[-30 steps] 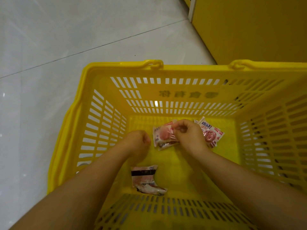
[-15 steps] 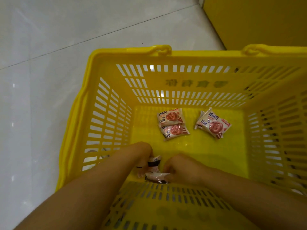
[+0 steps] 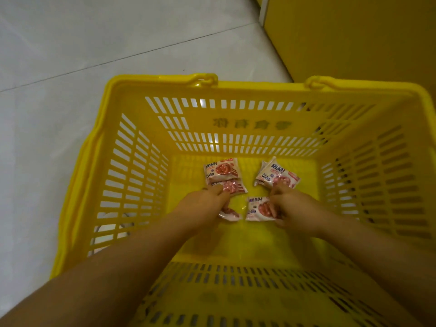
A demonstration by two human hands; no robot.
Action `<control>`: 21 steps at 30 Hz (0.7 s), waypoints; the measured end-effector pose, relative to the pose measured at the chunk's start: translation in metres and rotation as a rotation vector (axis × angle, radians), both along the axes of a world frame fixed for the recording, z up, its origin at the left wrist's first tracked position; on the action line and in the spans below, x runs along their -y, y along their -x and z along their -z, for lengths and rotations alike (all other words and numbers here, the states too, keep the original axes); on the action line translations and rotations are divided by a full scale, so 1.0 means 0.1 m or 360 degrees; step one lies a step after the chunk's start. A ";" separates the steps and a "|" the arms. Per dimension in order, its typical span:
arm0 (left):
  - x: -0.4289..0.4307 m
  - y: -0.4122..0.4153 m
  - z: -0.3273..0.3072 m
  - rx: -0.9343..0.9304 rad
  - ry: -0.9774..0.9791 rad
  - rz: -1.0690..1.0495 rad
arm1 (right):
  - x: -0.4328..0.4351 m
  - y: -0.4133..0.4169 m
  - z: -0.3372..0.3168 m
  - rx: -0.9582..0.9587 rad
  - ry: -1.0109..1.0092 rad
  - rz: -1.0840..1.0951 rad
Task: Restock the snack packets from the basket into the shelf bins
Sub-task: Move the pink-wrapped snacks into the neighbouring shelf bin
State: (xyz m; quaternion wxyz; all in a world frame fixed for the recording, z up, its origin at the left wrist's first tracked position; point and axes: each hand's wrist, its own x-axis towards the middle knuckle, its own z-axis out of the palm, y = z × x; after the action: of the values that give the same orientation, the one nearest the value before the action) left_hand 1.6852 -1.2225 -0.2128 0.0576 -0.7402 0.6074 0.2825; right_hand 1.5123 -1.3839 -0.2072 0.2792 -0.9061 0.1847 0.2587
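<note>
The pale tiled floor (image 3: 70,55) fills the upper left, and a yellow panel (image 3: 354,38) rises at the upper right. A yellow slatted basket (image 3: 132,185) stands on the floor with its far right corner just beside the panel. Two handle loops lie on its far rim.

Both bare forearms reach down into the basket from its near side.

The left hand (image 3: 205,201) is low over the basket floor. Its fingers are curled over the left packet (image 3: 230,213), of which only one pink and white end shows past the knuckles. The right hand (image 3: 291,204) sits level with it. Its fingers and thumb grip the right packet (image 3: 258,208) by its right edge, printed face up. These two packets lie near each other in the middle of the basket floor, not quite touching.

Three more packets lie by the far wall. The top packet (image 3: 220,171) overlaps the lower packet (image 3: 232,186), whose near edge is just beside the left fingertips. The tilted packet (image 3: 277,177) lies apart to their right, close to the right hand's knuckles.
</note>
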 end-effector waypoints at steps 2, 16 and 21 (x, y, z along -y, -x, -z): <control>-0.06 0.01 0.06 -0.0006 -0.0161 0.0132 | -0.04 0.09 0.09 -0.0051 0.0046 -0.0036; -0.21 -0.01 0.16 -0.0129 -0.0393 -0.0011 | -0.32 0.03 0.20 0.0020 0.0495 -0.0083; -0.20 -0.04 0.14 -0.0303 -0.0323 -0.0195 | -0.28 0.00 0.10 -0.0067 0.0211 -0.0135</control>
State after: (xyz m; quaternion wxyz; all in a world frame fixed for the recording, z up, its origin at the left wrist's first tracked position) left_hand 1.6894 -1.2029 -0.2264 0.0570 -0.7360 0.5322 0.4145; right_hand 1.5119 -1.3561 -0.2176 0.2034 -0.9240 0.1688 0.2765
